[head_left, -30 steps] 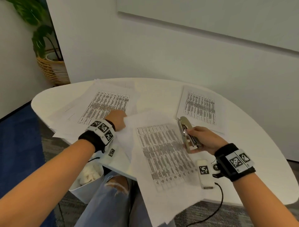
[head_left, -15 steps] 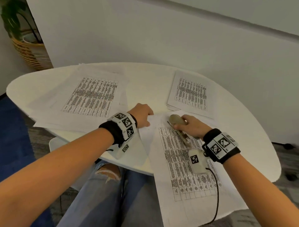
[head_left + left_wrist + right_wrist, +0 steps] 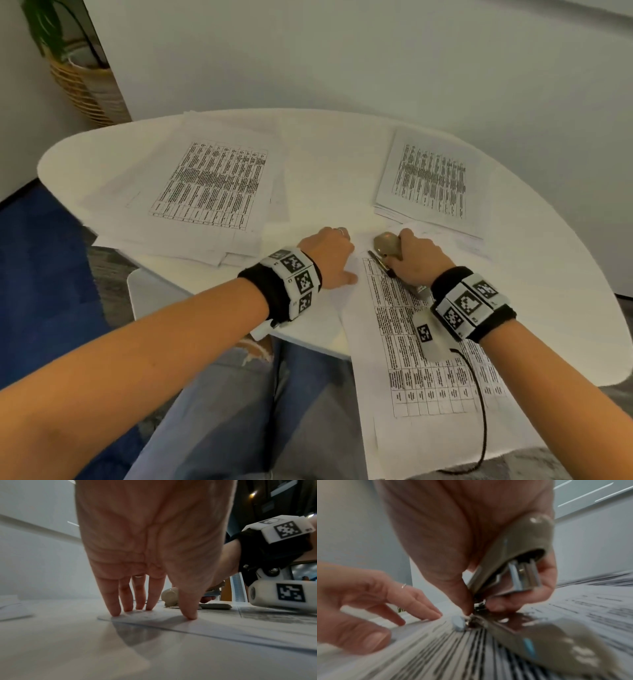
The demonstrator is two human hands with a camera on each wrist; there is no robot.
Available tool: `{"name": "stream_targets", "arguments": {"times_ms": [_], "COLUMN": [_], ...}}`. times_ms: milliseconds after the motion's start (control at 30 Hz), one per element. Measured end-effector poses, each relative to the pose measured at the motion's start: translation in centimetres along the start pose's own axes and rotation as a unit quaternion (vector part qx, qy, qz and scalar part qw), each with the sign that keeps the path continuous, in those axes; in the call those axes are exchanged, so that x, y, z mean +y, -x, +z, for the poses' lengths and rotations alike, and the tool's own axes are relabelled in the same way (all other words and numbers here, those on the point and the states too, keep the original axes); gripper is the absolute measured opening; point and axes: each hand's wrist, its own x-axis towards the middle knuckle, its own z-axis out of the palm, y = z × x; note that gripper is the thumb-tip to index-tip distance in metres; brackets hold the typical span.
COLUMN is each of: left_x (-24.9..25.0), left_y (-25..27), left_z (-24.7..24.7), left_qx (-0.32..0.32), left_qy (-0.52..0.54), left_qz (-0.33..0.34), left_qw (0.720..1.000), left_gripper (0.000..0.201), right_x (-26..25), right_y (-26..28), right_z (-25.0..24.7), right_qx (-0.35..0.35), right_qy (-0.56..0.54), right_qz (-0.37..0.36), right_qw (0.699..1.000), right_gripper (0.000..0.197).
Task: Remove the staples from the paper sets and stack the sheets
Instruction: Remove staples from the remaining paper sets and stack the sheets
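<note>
A printed paper set (image 3: pixel 428 346) lies at the table's near edge and hangs over it. My left hand (image 3: pixel 329 255) presses its upper left corner (image 3: pixel 137 616) flat with straight fingertips (image 3: pixel 115 609). My right hand (image 3: pixel 416 262) grips a beige stapler (image 3: pixel 387 245) that lies on the same set near its top; in the right wrist view the stapler (image 3: pixel 513 563) stands hinged apart, my thumb and fingers pinching at its hinge on the paper (image 3: pixel 436 649). No staple is visible.
A loose spread of printed sheets (image 3: pixel 205 185) covers the table's left side. A neater stack (image 3: pixel 431 181) lies at the back right. A wicker planter (image 3: pixel 85 92) stands on the floor at far left. My knees sit under the white table (image 3: pixel 325 144).
The paper set has come down flat onto the table and shifted right. My right hand lowered the stapler onto its top, and my left hand moved right to the set's corner.
</note>
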Motion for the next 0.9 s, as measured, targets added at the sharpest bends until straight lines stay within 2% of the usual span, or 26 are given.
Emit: {"name": "stream_targets", "arguments": {"times_ms": [200, 333, 600, 800, 900], "left_x": [0.4, 0.3, 0.2, 0.2, 0.2], "left_y": [0.0, -0.2, -0.5, -0.5, -0.6], "left_z": [0.6, 0.7, 1.0, 1.1, 1.0], "left_qx": [0.001, -0.002, 0.006, 0.014, 0.013], "left_qy": [-0.029, -0.040, -0.064, -0.077, -0.074], "left_qz": [-0.003, 0.003, 0.008, 0.019, 0.026], "left_qw": [1.000, 0.999, 0.998, 0.997, 0.997], "left_gripper": [0.072, 0.078, 0.076, 0.071, 0.069], "right_x": [-0.7, -0.3, -0.5, -1.3, -1.9], "right_y": [0.5, 0.5, 0.4, 0.4, 0.4], "right_z": [0.7, 0.2, 0.5, 0.1, 0.6], "right_qx": [0.032, 0.042, 0.051, 0.071, 0.056], "right_qy": [0.047, 0.062, 0.072, 0.111, 0.099], "right_qz": [-0.003, -0.039, -0.043, -0.076, -0.040], "right_qw": [0.998, 0.996, 0.995, 0.988, 0.993], "right_gripper": [0.041, 0.037, 0.037, 0.034, 0.037]}}
